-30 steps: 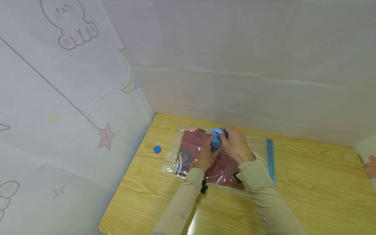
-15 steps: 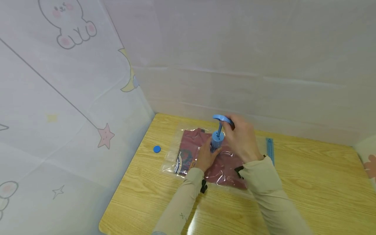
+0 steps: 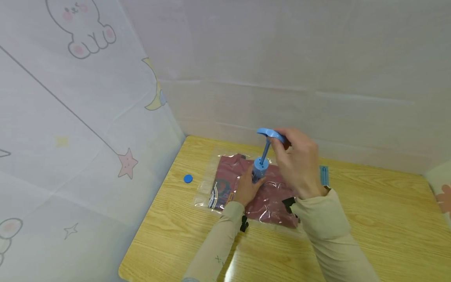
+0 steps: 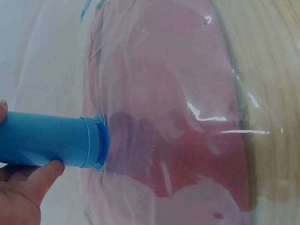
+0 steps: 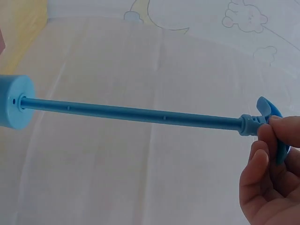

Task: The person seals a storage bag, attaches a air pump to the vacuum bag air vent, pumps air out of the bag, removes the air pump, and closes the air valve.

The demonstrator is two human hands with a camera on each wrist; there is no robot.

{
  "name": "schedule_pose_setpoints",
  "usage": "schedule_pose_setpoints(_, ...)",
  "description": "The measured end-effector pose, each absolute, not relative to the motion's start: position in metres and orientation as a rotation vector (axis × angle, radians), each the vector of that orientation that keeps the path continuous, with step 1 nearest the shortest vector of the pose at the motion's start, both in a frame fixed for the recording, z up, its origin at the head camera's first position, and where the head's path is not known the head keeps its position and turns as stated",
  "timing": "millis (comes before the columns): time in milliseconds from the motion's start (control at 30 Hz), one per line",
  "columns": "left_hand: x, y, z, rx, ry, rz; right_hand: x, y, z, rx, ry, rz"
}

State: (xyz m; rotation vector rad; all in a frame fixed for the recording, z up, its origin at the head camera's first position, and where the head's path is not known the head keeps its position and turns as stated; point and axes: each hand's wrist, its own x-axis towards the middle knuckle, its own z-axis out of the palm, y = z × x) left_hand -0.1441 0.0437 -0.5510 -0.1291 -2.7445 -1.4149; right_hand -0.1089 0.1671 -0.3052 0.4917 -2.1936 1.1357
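A blue hand pump [image 3: 261,165] stands on a clear plastic vacuum bag [image 3: 203,196] with a folded maroon garment [image 3: 273,203] inside. My left hand [image 3: 246,188] grips the pump's barrel low down. In the left wrist view the barrel's [image 4: 42,138] base sits against the bag at a round blue valve [image 4: 101,143]. My right hand [image 3: 297,160] holds the pump's curved handle [image 3: 270,134], fingers hooked round it. The rod [image 5: 140,114] is drawn far out of the barrel, as the right wrist view shows.
A round blue cap [image 3: 188,179] lies on the wooden table [image 3: 158,219] left of the bag. At the bag's right end runs a blue zip strip [image 3: 324,175], partly hidden behind my right arm. Pale printed sheets [image 3: 246,105] hang behind and to the left.
My right hand has pulled the pump handle up and to the right, and the rod has come out of the barrel. The left hand stays on the barrel.
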Motion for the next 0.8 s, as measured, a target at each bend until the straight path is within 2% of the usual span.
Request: schedule_pose_setpoints(800, -0.1425, 0.0447, -0.5435, -0.133, -2.75, -1.394, -0.1127, 0.1649, -0.3011, 0.481, -2.262, 1.143)
